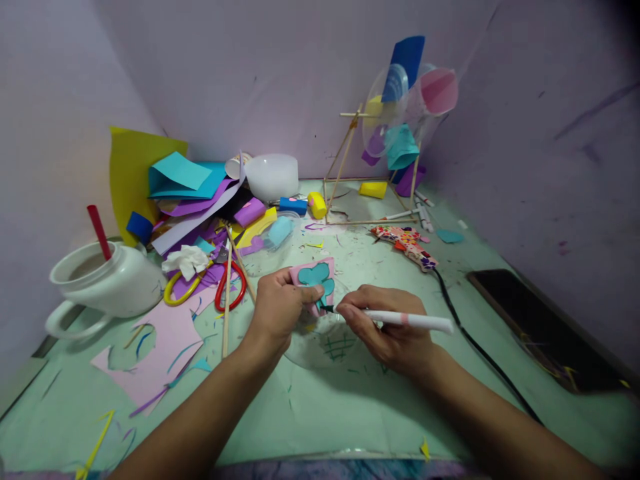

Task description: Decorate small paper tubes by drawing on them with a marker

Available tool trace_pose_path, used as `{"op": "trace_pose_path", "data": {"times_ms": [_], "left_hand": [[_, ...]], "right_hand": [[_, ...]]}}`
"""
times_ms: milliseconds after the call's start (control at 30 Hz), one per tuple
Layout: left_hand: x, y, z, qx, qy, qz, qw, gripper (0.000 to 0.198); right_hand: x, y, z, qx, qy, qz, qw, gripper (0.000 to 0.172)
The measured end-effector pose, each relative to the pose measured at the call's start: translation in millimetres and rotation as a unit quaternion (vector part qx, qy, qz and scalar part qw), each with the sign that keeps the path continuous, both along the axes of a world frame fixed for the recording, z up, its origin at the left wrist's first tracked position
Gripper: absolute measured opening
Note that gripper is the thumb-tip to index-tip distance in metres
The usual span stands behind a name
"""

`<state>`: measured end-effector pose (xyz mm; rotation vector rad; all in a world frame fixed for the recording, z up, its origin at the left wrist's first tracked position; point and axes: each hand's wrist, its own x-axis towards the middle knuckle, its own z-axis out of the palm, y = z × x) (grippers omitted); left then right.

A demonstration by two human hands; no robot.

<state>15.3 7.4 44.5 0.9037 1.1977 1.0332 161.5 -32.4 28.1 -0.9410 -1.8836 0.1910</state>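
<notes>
My left hand [279, 301] pinches a small pink card [327, 268] between thumb and fingers. Stuck or laid on that card is a teal paper cut-out [315, 275] with rounded lobes and a dark outline. My right hand [393, 327] grips a white marker [425, 321] like a pen. Its dark tip meets or nearly meets the lower edge of the cut-out. Beneath both hands, a clear round plastic piece [310, 355] lies on the table, partly hidden by them.
To the left stand a white mug [115, 287], red-and-yellow scissors [243, 293] and a cut pink sheet [170, 333]. Coloured paper [200, 177] piles up behind. A stick frame [345, 160] carries paper and plastic cups at the back right. A patterned glue gun [407, 243] and a phone [540, 327] lie right.
</notes>
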Motion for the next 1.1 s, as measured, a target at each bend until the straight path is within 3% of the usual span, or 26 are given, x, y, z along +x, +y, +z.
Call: {"op": "trace_pose_path", "data": {"times_ms": [467, 600, 867, 1100], "left_hand": [[0, 1, -3.9, -0.019, 0.006, 0.023, 1.000, 0.013], [0, 1, -4.9, -0.015, 0.004, 0.011, 1.000, 0.010], [0, 1, -4.3, -0.007, -0.002, 0.012, 1.000, 0.012], [0, 0, -3.4, -0.005, -0.008, 0.006, 1.000, 0.012]], "right_hand": [[1, -2, 3.1, -0.015, 0.028, 0.038, 0.999, 0.019], [1, -5, 5.3, 0.001, -0.002, 0.004, 1.000, 0.019], [-3, -1, -3.8, 0.069, -0.050, 0.020, 0.996, 0.011], [-3, 1, -4.7, 0.072, -0.060, 0.024, 0.995, 0.011]]}}
